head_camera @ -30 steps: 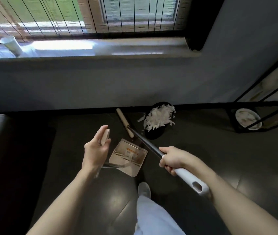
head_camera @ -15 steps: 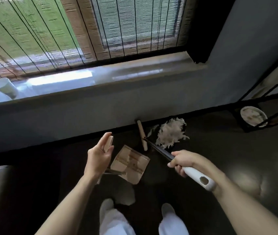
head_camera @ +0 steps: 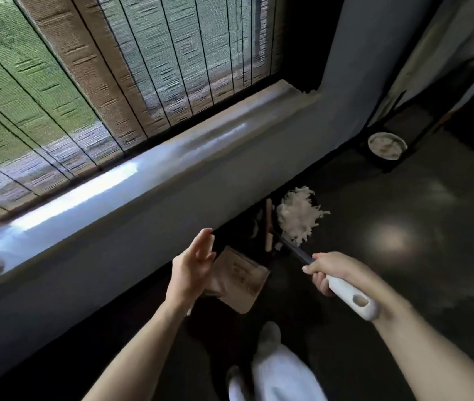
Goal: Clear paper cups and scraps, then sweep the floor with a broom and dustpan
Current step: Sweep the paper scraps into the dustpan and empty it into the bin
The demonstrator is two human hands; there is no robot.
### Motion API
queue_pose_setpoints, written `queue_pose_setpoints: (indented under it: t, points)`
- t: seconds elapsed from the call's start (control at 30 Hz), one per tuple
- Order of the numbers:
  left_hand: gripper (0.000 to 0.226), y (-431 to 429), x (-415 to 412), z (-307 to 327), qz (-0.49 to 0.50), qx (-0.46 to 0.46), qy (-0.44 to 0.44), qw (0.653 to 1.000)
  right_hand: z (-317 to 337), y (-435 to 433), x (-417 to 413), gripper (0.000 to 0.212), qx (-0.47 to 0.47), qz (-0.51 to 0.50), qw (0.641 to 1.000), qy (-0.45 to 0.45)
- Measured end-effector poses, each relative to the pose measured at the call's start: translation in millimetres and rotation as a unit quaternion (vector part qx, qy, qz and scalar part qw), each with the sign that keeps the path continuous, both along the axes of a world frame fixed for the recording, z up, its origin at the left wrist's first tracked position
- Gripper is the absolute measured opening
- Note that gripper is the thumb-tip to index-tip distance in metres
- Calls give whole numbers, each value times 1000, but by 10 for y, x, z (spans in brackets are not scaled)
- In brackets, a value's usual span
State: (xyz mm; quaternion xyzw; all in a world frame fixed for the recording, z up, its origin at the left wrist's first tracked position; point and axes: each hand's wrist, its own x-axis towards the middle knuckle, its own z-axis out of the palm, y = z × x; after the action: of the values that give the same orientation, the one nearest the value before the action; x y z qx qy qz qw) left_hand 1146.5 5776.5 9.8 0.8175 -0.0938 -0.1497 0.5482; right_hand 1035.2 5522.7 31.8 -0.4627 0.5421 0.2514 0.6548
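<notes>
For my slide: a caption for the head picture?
Right hand grips the broom near paper shreds; left hand open by the dustpan.

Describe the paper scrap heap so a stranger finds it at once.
Start at the window sill and drop to the dark floor below it. The scrap heap lies beside the broom: white, shredded and fluffy, unlike the flat tan dustpan.

Beige dustpan (head_camera: pixel 244 282), white broom handle (head_camera: pixel 348 293), white scraps (head_camera: pixel 298 217), dark floor (head_camera: pixel 432 256), green-and-tan striped blind (head_camera: pixel 85 68).

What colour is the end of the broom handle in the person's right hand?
The handle end is white, its shaft dark; seen in the head view.
</notes>
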Motion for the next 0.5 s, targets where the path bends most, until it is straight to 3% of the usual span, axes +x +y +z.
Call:
queue_pose_setpoints:
  t: [0.1, 0.23, 0.5]
  points:
    - [47, -13, 335, -29, -15, 6, 1, 1000, -33, 10, 239, 44, 3, -46, 999, 1]
    - [45, -20, 688, -67, -14, 12, 6, 1000, 7, 8, 635, 14, 14, -102, 995, -3]
    - [57, 32, 1425, -255, -100, 27, 4, 995, -181, -276, 1446, 21, -8, -138, 990, 13]
